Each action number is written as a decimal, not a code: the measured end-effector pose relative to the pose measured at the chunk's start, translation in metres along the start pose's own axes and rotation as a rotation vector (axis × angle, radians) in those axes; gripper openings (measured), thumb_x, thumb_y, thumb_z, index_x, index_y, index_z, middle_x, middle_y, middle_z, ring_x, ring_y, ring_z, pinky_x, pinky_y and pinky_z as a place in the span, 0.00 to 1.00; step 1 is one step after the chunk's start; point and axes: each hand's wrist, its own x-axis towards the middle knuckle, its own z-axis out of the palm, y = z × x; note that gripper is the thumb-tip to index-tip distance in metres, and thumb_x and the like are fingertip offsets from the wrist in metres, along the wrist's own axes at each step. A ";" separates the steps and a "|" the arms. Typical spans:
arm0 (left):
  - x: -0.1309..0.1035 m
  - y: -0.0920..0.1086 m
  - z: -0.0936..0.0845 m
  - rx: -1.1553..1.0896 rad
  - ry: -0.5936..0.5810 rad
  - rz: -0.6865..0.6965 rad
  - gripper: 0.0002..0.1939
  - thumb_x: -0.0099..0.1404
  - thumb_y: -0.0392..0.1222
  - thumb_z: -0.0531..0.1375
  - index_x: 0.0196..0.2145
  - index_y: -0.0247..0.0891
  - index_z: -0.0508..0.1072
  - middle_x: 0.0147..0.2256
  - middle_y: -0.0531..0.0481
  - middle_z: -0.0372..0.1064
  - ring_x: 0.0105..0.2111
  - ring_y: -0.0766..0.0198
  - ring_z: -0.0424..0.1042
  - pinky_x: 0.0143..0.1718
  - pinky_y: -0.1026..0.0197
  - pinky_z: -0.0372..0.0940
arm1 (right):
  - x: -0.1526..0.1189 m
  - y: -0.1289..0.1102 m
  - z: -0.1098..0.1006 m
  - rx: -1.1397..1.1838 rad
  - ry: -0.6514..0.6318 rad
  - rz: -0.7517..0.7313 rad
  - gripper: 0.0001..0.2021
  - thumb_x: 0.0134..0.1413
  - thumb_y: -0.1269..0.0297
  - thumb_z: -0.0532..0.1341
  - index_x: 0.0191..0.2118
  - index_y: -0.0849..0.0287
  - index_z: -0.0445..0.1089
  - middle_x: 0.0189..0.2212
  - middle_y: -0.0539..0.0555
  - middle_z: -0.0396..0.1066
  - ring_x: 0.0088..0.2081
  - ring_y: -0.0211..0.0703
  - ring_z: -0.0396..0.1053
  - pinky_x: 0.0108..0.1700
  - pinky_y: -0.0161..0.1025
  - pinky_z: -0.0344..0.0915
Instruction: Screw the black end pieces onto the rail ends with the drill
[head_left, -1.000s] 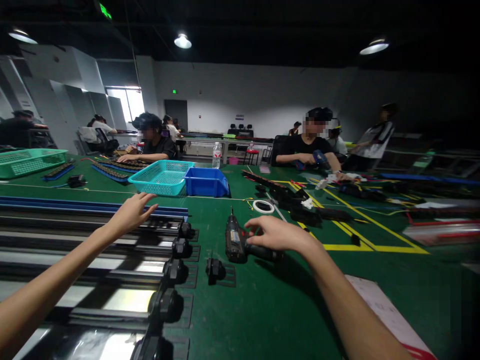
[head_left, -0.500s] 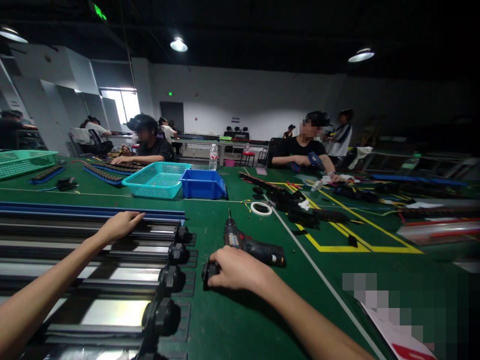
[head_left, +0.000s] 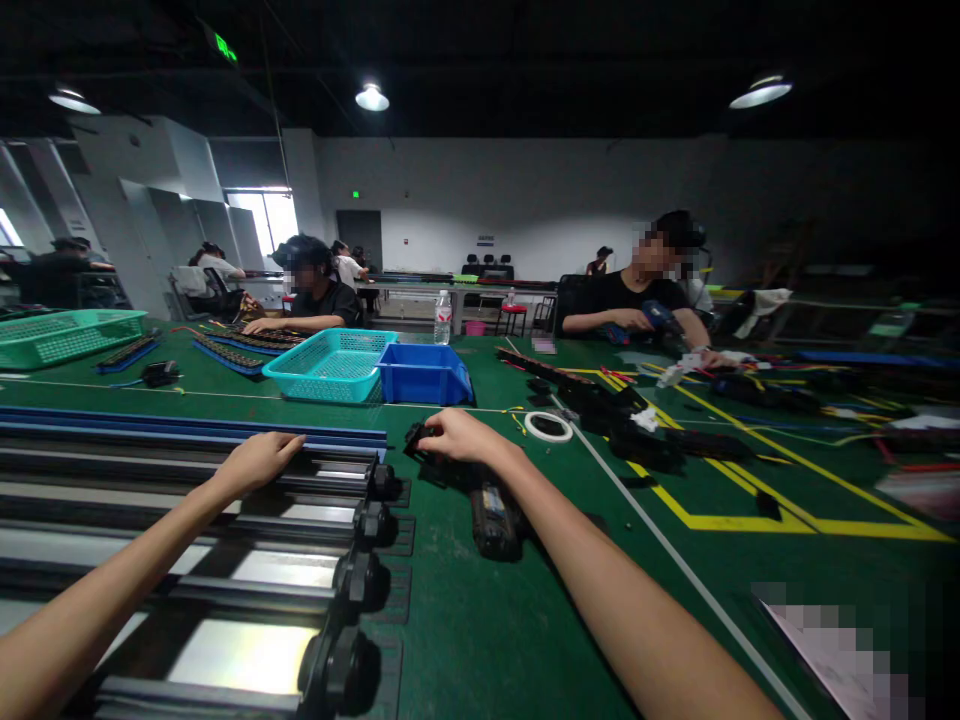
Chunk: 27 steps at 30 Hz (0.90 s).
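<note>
My left hand (head_left: pixel 262 462) rests with its fingers stretched out on the far rails of a row of long metal-and-black rails (head_left: pixel 292 520). A blue rail (head_left: pixel 150 425) runs along the far side of that row. Black end fittings with hexagonal nuts (head_left: pixel 364 578) stick out at the right ends. My right hand (head_left: pixel 461 437) pinches a small black fitting (head_left: pixel 417 438) just beyond the rails' right end; its exact kind is unclear. Below this hand lies a black power drill (head_left: pixel 493 515), partly hidden by my hand and forearm.
Ahead stand a turquoise basket (head_left: pixel 330 365) and a blue bin (head_left: pixel 425 375). A white tape ring (head_left: pixel 548 427) lies to the right, near dark parts (head_left: pixel 637 430) and yellow floor-style lines (head_left: pixel 750 524). Co-workers sit across the green table, one holding a drill (head_left: pixel 664 320).
My right hand has moved forward with the black fitting, from beside the drill to beyond it, now covering its front. My left hand stays on the rails. The view has shifted slightly.
</note>
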 end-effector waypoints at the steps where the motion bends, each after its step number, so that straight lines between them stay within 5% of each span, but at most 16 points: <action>1: 0.000 0.000 0.000 0.001 0.000 0.002 0.33 0.65 0.63 0.40 0.43 0.40 0.76 0.39 0.41 0.75 0.41 0.50 0.72 0.37 0.61 0.60 | 0.012 0.005 0.004 -0.007 -0.029 0.007 0.16 0.51 0.56 0.60 0.38 0.64 0.74 0.26 0.53 0.74 0.25 0.37 0.67 0.26 0.31 0.56; 6: 0.002 -0.001 0.001 -0.006 0.001 0.044 0.32 0.66 0.62 0.41 0.39 0.38 0.76 0.34 0.42 0.75 0.38 0.52 0.73 0.36 0.63 0.58 | 0.049 0.024 0.034 -0.047 -0.075 -0.031 0.15 0.49 0.55 0.63 0.34 0.63 0.75 0.24 0.53 0.73 0.24 0.37 0.67 0.27 0.32 0.56; 11: 0.002 0.001 0.000 -0.032 -0.013 0.068 0.30 0.66 0.60 0.42 0.36 0.37 0.76 0.33 0.43 0.75 0.36 0.53 0.73 0.34 0.63 0.57 | 0.055 0.039 0.055 0.027 -0.014 -0.077 0.17 0.50 0.53 0.62 0.39 0.62 0.75 0.26 0.52 0.73 0.26 0.37 0.65 0.28 0.32 0.55; 27: -0.001 0.000 0.000 -0.103 -0.007 0.144 0.29 0.67 0.60 0.41 0.28 0.36 0.71 0.26 0.47 0.71 0.27 0.60 0.68 0.30 0.64 0.53 | 0.051 0.036 0.069 0.053 0.125 -0.159 0.16 0.52 0.54 0.61 0.39 0.63 0.74 0.26 0.51 0.70 0.26 0.36 0.62 0.28 0.33 0.51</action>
